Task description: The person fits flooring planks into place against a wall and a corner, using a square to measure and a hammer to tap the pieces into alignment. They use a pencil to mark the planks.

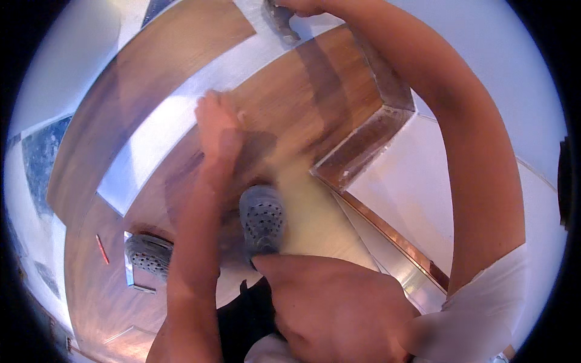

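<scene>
My left hand (pixel 221 124) is down on a brown wood-look floor plank (pixel 296 78), by its edge along a pale strip (pixel 160 124). Its fingers look bent but are blurred, and I see nothing held in them. At the top edge my right hand (pixel 302 5) is closed on a dark grey, curved tool (pixel 279 23), whose kind I cannot make out. This hand is partly cut off by the frame. The tool's lower end is over the pale strip, close to the plank's far edge.
Another brown plank (pixel 139 72) lies beyond the pale strip. My grey perforated clogs (pixel 262 218) stand on the floor. Left of them lie a red pencil-like stick (pixel 102 249) and a thin metal square (pixel 129 269). At right, a brown raised border (pixel 357 148) meets a white wall.
</scene>
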Demonstrator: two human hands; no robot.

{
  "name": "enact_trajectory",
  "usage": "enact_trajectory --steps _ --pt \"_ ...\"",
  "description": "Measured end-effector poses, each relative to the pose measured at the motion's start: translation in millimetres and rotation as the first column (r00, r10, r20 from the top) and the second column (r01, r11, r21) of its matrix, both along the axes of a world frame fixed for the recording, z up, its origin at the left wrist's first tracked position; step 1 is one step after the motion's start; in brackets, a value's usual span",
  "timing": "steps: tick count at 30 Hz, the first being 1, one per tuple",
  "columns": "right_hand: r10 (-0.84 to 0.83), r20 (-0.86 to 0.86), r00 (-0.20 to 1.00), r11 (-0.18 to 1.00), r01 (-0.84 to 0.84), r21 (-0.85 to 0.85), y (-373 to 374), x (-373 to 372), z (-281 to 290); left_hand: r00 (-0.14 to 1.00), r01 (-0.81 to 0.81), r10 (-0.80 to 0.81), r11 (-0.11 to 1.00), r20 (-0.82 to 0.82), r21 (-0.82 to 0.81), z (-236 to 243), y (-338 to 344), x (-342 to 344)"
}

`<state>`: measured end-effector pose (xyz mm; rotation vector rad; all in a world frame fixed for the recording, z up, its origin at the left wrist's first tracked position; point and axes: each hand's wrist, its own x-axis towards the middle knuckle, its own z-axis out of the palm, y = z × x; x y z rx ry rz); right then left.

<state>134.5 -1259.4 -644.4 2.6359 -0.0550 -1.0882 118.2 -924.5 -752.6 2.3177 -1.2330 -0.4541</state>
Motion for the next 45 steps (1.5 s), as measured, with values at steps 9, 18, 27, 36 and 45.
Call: enact_trajectory --steps 9,18,27,36,45 --pt "-0.642 0.692 0.330 0.742 0.494 0.453 48.9 -7.5 -22.8 0.989 0.128 -0.115 0.981 0.098 -0.146 -4.7 22.5 -32.8" --pt "-0.978 0.143 -0.151 0.058 0.462 0.885 279.9 -110.6 -48.4 0.951 0.291 -0.289 0.957 0.107 0.001 2.0 106.8 11.7" --pt "-0.970 0.213 0.112 0.206 0.846 0.492 342.4 -188.5 -58.4 0.999 -0.034 0.031 0.985 0.020 0.167 10.7 174.6 18.8" --pt "-0.910 0.333 0.246 0.399 0.737 0.545 350.4 -218.9 -83.3 0.812 0.562 -0.584 0.784 -0.006 -0.264 -8.6 206.9 47.4" --pt "-0.854 0.139 0.502 0.520 0.836 0.177 336.5 -218.4 -57.7 0.614 -0.773 0.759 0.634 -0.217 0.031 -2.5 376.8 296.2"
